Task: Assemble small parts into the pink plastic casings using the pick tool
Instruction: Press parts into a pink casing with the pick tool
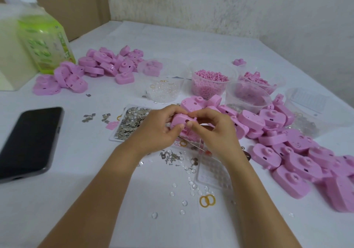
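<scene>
White desk (95, 171): left hand (153, 131), right hand (216, 132), fingers (203, 114) curled on our casing (181, 119); pick (191, 143) lies below, nearer right.

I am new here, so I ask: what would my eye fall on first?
The left hand and right hand grip one pink casing in the middle of the table. One heap of casings lies at the right, another heap at the far left; a black phone lies left.

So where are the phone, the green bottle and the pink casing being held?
phone (28, 142), head view, middle of its dark screen.
green bottle (46, 44), head view, on its label.
held pink casing (181, 119), head view, on its upper face.
</scene>
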